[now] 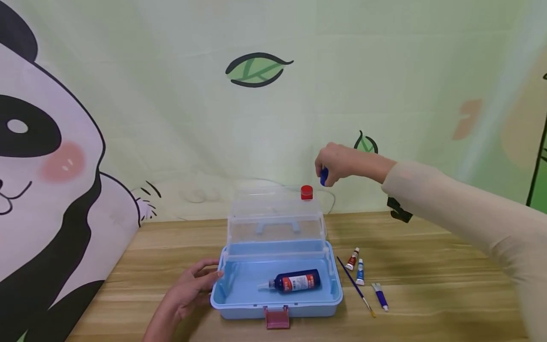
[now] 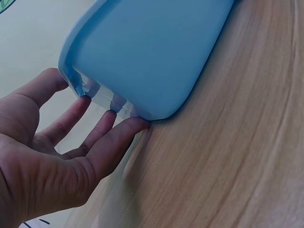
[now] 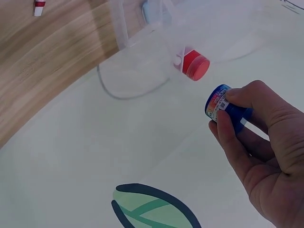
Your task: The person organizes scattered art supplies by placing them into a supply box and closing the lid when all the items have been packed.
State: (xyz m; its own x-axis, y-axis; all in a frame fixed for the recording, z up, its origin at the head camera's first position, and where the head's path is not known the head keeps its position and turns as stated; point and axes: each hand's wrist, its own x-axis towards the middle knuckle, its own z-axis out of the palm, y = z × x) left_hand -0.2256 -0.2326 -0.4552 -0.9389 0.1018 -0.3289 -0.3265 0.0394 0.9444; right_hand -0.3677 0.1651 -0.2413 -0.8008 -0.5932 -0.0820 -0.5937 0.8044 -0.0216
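Raised at the back right, my right hand (image 1: 342, 164) pinches a small blue paint jar (image 3: 230, 108) between thumb and fingers. Left of and below it, a red paint jar (image 1: 306, 192) sits at the top edge of the clear lid (image 1: 273, 209). The lid stands raised behind a light blue storage box (image 1: 239, 311). My left hand (image 1: 194, 287) holds that box by its left end, fingertips and thumb on the edge in the left wrist view. Inside lies a dark blue bottle (image 1: 299, 280) with a pointed nozzle, on its side.
Right of the box lie a thin paintbrush (image 1: 354, 285), a brown-red paint tube (image 1: 352, 259), a light blue tube (image 1: 360, 272) and a dark blue tube (image 1: 380, 297). A pink latch (image 1: 277, 318) hangs at the box's front. A panda-print cloth (image 1: 171, 118) covers the wall behind.
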